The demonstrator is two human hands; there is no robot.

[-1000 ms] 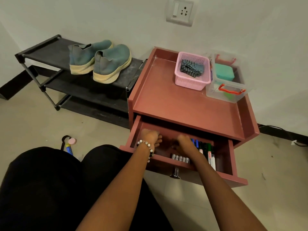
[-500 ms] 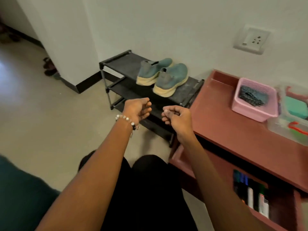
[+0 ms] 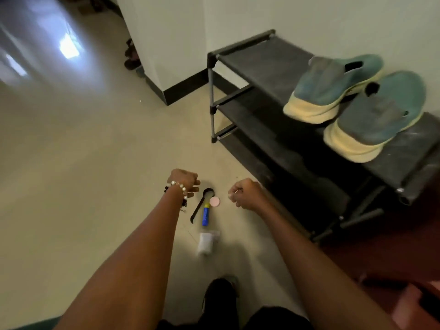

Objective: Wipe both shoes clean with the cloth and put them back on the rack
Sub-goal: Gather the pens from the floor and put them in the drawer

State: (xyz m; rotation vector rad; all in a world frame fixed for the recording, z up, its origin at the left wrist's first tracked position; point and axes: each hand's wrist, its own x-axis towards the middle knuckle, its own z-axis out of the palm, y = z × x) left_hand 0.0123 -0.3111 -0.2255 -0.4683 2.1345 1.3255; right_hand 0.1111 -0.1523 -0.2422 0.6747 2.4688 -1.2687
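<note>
Showing an early stage: both shoes (image 3: 354, 103) sit unwiped on the rack (image 3: 273, 67) at right, while left hand (image 3: 184, 181) and right hand (image 3: 245, 194) hover curled, empty, mid-frame, cloth not evident.

2 teal shoes (image 3: 357, 96) with pale yellow soles are seen on a black rack (image 3: 273, 67). A blue and yellow tube (image 3: 206, 214) is seen at lower centre on the beige floor (image 3: 83, 163).

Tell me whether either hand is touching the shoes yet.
Apart. The head view shows the left hand and right hand above the floor, well clear of both shoes on the rack.
</note>
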